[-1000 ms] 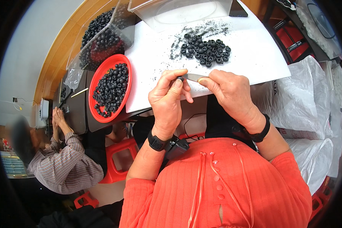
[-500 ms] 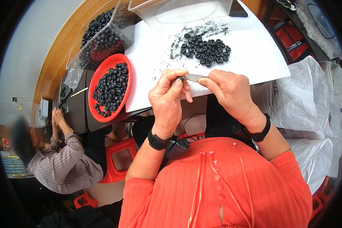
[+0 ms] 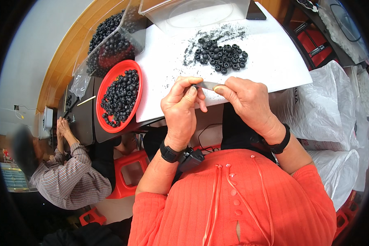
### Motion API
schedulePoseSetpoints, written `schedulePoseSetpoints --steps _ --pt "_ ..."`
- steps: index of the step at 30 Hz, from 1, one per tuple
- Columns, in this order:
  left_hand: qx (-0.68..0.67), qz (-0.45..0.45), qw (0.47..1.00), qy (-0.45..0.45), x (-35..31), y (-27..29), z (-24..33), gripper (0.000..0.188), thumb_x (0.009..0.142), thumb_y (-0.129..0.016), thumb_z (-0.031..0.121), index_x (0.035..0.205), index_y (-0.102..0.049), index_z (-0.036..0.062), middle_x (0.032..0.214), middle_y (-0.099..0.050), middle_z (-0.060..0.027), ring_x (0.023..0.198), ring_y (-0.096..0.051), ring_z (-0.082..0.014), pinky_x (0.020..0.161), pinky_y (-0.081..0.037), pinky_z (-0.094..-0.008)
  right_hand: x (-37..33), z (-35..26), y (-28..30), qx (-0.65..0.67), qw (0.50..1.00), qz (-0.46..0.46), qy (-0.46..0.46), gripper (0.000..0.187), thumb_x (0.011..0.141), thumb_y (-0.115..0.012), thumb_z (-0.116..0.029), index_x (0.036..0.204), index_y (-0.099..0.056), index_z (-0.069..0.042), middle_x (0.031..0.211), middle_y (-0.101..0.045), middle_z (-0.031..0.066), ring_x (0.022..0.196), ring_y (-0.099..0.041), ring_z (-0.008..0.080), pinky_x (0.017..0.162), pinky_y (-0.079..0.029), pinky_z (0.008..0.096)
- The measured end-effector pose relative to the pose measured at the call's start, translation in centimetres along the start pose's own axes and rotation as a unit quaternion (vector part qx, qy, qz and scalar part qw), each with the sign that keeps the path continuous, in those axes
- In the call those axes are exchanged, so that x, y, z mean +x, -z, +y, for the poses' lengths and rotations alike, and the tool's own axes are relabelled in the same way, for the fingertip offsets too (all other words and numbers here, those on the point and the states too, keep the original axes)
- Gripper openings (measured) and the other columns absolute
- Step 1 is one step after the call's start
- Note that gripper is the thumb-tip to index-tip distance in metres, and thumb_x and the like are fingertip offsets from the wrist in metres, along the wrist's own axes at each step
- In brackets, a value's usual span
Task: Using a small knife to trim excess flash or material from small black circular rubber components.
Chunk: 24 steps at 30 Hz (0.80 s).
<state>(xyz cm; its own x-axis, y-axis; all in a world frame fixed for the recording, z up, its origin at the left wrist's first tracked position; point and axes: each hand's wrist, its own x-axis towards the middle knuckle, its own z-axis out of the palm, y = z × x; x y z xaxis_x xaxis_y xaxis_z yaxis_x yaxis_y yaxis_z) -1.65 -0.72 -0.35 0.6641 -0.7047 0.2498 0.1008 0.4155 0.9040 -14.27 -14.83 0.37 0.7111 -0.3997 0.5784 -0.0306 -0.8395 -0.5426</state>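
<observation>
Between the thumb and fingers of my left hand (image 3: 181,98) is pinched a small black ring-shaped piece (image 3: 195,86), mostly covered by the fingertips. My right hand (image 3: 247,96) grips a short knife (image 3: 208,85), its blade reaching left to touch or nearly touch the piece. Beyond my hands, a loose pile of black pieces with round holes (image 3: 222,56) lies on a white board (image 3: 160,53), black crumbs scattered around it. To the left, a red round basin (image 3: 140,88) holds many similar black pieces.
A clear plastic bin (image 3: 137,37) with more black pieces stands behind the basin. Another clear bin (image 3: 162,18) sits at the far edge, beside a dark flat object (image 3: 256,12). White plastic sacks (image 3: 315,106) bulge at the right. Another person (image 3: 71,172) sits at the left.
The knife blade has turned slightly against the black piece. Both hands stay in nearly the same place, and the grips are unchanged.
</observation>
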Motion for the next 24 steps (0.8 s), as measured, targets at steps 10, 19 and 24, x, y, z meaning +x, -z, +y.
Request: schedulePoseSetpoints --steps 10,19,24 --pt "0.022 0.034 0.999 -0.021 -0.26 -0.64 -0.06 0.021 0.1 -0.053 -0.006 0.114 -0.068 -0.0062 0.101 -0.058 -0.0076 0.079 -0.061 -0.0134 0.058 -0.055 -0.0244 0.19 0.0 0.1 -0.001 1.0 -0.006 -0.006 0.033 0.094 -0.07 -0.035 0.075 -0.061 -0.01 0.063 -0.06 0.0094 0.055 -0.063 0.0288 0.048 -0.045 0.0397" --pt "0.003 0.016 1.0 -0.006 -0.02 -0.44 0.1 0.02 0.1 -0.052 -0.005 0.113 -0.068 -0.0069 0.098 -0.058 -0.0077 0.077 -0.06 -0.0138 0.058 -0.053 -0.025 0.22 0.04 0.15 0.003 1.0 -0.013 -0.007 0.033 0.094 -0.07 -0.035 0.075 -0.061 -0.01 0.063 -0.06 0.009 0.056 -0.062 0.0291 0.049 -0.045 0.0402" --pt "-0.01 0.012 1.0 -0.002 0.04 -0.43 0.22 0.019 0.1 -0.053 -0.004 0.112 -0.068 -0.0072 0.096 -0.059 -0.0076 0.076 -0.06 -0.0138 0.057 -0.052 -0.0247 0.2 -0.05 0.14 0.028 1.0 -0.006 -0.012 0.03 0.095 -0.072 -0.028 0.077 -0.065 -0.005 0.061 -0.054 0.0124 0.052 -0.054 0.0276 0.049 -0.04 0.0378"
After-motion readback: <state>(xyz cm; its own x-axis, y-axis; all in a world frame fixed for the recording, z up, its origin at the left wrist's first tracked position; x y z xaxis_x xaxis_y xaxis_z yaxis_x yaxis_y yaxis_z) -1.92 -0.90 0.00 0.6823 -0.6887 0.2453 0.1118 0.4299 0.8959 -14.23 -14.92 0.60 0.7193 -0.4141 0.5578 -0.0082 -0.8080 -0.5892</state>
